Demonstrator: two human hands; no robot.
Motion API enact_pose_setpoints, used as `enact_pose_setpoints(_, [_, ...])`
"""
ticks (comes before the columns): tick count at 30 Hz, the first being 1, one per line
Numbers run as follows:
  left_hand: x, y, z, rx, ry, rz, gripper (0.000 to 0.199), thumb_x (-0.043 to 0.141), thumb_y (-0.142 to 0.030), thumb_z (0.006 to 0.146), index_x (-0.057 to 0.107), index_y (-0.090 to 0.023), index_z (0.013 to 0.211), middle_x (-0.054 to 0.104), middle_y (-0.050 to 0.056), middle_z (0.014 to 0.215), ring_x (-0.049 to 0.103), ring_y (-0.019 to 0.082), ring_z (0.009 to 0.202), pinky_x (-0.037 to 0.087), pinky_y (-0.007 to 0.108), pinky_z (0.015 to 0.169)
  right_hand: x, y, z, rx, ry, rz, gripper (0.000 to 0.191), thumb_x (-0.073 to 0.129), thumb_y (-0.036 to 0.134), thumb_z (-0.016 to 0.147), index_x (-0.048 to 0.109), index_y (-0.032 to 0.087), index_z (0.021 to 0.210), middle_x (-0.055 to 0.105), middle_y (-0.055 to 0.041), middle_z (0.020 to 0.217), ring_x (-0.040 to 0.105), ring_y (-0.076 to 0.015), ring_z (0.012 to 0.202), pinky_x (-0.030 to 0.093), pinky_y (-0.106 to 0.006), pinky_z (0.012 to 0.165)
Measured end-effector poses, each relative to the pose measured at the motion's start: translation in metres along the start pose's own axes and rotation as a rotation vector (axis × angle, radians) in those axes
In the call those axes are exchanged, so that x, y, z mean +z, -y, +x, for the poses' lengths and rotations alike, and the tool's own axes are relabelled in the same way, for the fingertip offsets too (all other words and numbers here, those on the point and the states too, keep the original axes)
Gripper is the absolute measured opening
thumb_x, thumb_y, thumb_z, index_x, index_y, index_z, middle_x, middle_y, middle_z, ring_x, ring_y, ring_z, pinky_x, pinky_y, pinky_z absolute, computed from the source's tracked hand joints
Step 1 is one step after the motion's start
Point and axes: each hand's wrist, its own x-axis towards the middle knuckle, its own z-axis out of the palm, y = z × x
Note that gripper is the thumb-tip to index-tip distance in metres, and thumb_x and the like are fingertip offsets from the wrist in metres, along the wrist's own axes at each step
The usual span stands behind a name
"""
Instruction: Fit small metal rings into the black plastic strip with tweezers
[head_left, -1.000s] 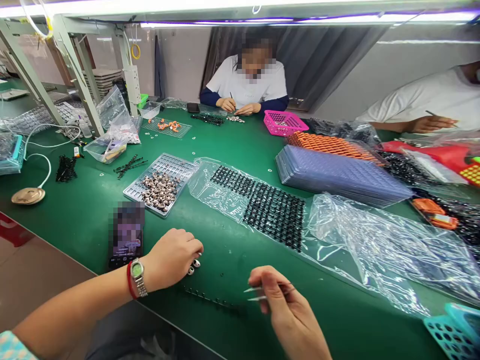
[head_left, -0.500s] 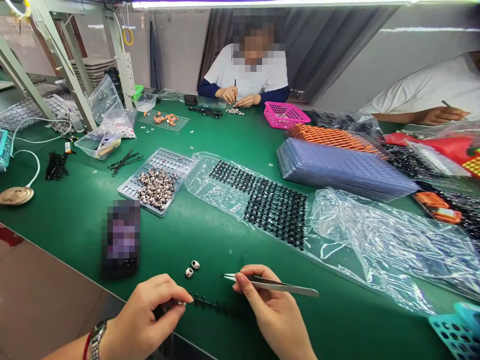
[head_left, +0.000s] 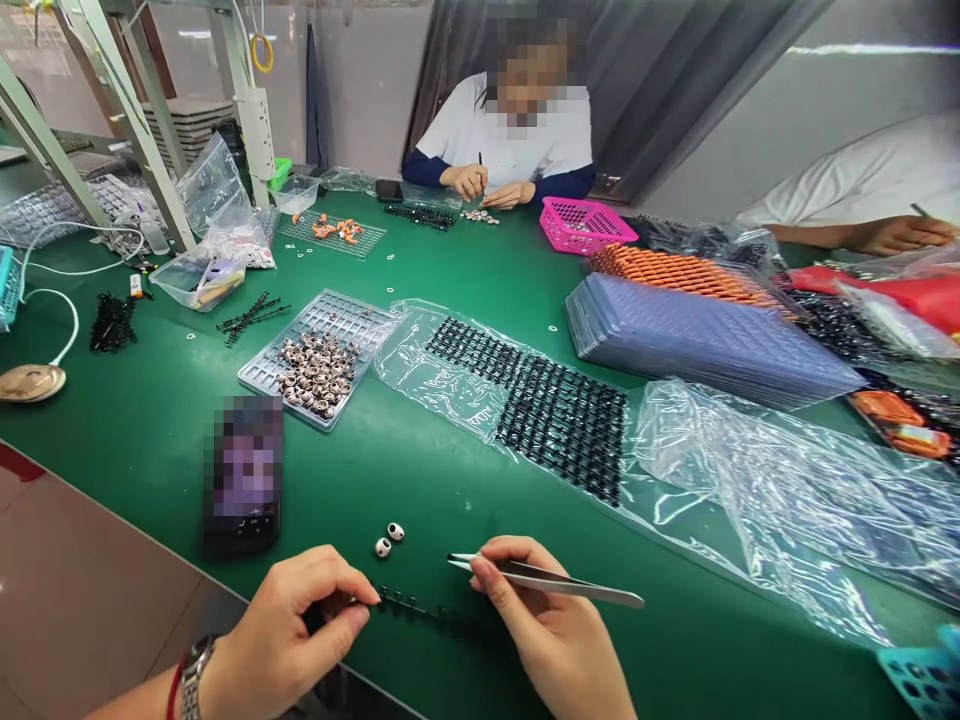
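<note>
While the left hand pinches one end of the black strip flat against the green surface, apparently to steady it, the right hand closes its fingers on one pair of tweezers, tips aimed strip-ward. Two beads lie just beyond.

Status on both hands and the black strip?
Left hand pinching end of black plastic parts strip. Right hand gripping steel tweezers. Two small white beads beside strip.
</note>
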Motion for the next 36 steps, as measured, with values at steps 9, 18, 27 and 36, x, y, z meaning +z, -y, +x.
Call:
enact_pose_setpoints(9, [0.000, 0.000, -0.001, -0.022, -0.005, -0.020, 0.017, 0.061, -0.009, 0.089, 0.072, -0.021, 0.093, 0.070, 0.000, 0.078, 0.061, 0.011, 0.066, 0.048, 0.018, 0.061, 0.001, 0.014, -0.005, 0.062, -0.017, -0.046, 0.048, 0.073, 0.075, 0.091, 0.066, 0.027, 0.091, 0.064, 0.0000, 0.080, 0.062, -0.0214, 0.073, 0.044, -0.028, 0.061])
enact_pose_setpoints(18, [0.001, 0.001, 0.000, -0.054, 0.005, -0.048, 0.014, 0.062, -0.011, 0.090, 0.072, -0.020, 0.092, 0.072, 0.002, 0.078, 0.062, 0.012, 0.067, 0.050, 0.018, 0.062, 0.004, 0.021, -0.005, 0.064, -0.086, -0.006, 0.049, 0.075, 0.076, 0.090, 0.068, 0.027, 0.089, 0.062, 0.0013, 0.078, 0.059, -0.0189, 0.071, 0.049, -0.024, 0.066])
enact_pose_setpoints(27, [0.001, -0.003, 0.001, -0.123, 0.026, -0.065, 0.013, 0.061, -0.014, 0.089, 0.073, -0.019, 0.090, 0.072, 0.003, 0.079, 0.062, 0.012, 0.068, 0.050, 0.017, 0.064, 0.006, 0.016, -0.005, 0.021, -0.079, 0.042, 0.041, 0.078, 0.069, 0.091, 0.069, 0.028, 0.091, 0.063, 0.0031, 0.084, 0.060, -0.0152, 0.073, 0.049, -0.021, 0.068])
enact_pose_setpoints(36, [-0.002, -0.004, 0.003, -0.177, 0.031, -0.078, 0.013, 0.063, -0.018, 0.089, 0.075, -0.018, 0.089, 0.072, 0.004, 0.077, 0.062, 0.012, 0.067, 0.049, 0.018, 0.063, 0.007, 0.011, -0.004, -0.011, -0.083, 0.047, 0.041, 0.080, 0.067, 0.091, 0.070, 0.027, 0.090, 0.064, 0.0024, 0.086, 0.061, -0.0143, 0.071, 0.049, -0.020, 0.066])
